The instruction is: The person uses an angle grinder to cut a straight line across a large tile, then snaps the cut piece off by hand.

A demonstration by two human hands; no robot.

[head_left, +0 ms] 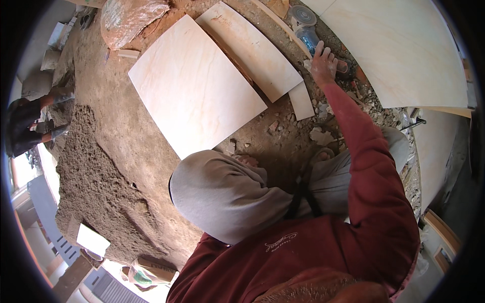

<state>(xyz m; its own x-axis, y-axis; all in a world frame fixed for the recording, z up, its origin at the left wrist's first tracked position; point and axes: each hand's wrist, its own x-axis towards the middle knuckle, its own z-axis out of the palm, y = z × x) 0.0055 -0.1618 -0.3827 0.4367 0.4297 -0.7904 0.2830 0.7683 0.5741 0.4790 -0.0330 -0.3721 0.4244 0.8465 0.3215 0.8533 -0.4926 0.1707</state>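
My right arm reaches out to the upper right, and my right hand is closed over the body of a blue angle grinder lying on the rubble. Its round disc end points away from me; part of its body is hidden under my fingers. My left hand is out of sight behind my bent leg. In front of me a large cream marbled tile lies flat on the dirt. Beside it, on the right, lies a narrower tile piece, with a small cut strip at its near corner.
Large tiles cover the floor at the right. Broken chips and rubble lie near my feet. A heap of sand spreads at the left, and a dusty sack stands at the back. Another person's legs show at the far left.
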